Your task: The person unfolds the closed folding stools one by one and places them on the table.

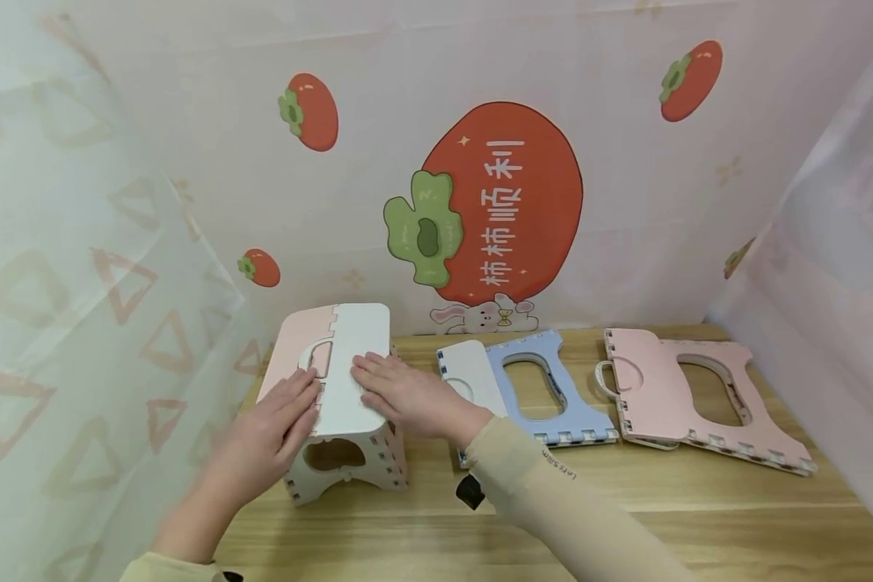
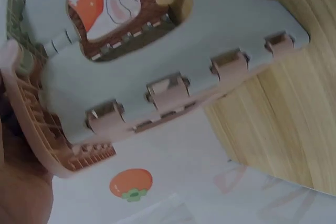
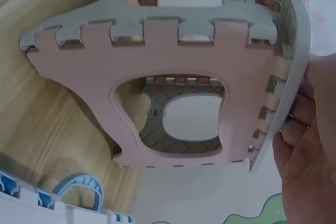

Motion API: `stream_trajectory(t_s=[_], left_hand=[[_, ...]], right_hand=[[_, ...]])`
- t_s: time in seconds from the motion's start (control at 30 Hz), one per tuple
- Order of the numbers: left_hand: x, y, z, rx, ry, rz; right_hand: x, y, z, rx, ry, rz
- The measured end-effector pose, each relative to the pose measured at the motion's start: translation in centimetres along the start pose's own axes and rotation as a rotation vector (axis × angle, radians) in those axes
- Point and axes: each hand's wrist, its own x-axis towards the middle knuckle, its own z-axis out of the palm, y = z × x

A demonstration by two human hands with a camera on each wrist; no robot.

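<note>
An unfolded folding step stool [image 1: 360, 364], half pink and half white on top, stands upright on its legs at the left of the table. My left hand [image 1: 272, 424] rests on the near left part of its top, beside the white carry handle. The right hand [image 1: 407, 392] lies on the white half with its fingers stretched out. In the left wrist view, part of the left hand [image 2: 26, 187] shows beside the top's pink edge. The right wrist view shows the right hand [image 3: 304, 140] along the top's rim and the stool's pink side panel [image 3: 163, 51].
A folded blue and white stool [image 1: 582, 404] lies flat to the right of the standing one. Further right lies a folded pink stool [image 1: 662, 388]. The wooden table [image 1: 422, 533] meets a persimmon-printed cloth [image 1: 378, 145] behind and cloth sides.
</note>
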Motion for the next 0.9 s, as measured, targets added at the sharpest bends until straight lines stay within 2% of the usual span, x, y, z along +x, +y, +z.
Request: stream_trajectory(t_s=[0.1, 0.17, 0.37, 0.43, 0.57, 0.77, 0.9], left_hand=[[0.1, 1.1, 0.5, 0.022, 0.099, 0.133], [0.2, 1.9, 0.8, 0.030, 0.127, 0.196], [0.4, 4.3, 1.8, 0.053, 0.104, 0.290], [0.4, 4.8, 2.1, 0.083, 0.086, 0.291], [0.3, 5.6, 2.6, 0.135, 0.076, 0.256], [0.1, 6.3, 3.2, 0.197, 0.159, 0.208], [0.1, 6.5, 3.5, 0.210, 0.201, 0.182]], right_hand=[[0.0, 0.7, -0.4, -0.001, -0.008, -0.001], [0.0, 1.2, -0.7, -0.023, -0.002, 0.001], [0.0, 2.5, -1.0, -0.103, -0.005, 0.000], [0.0, 2.7, -0.9, -0.105, -0.006, -0.008], [0.1, 2.8, -0.7, -0.109, 0.002, -0.012], [0.2, 2.8, -0.4, -0.151, 0.048, -0.044], [0.1, 2.6, -0.4, -0.159, 0.067, -0.037]])
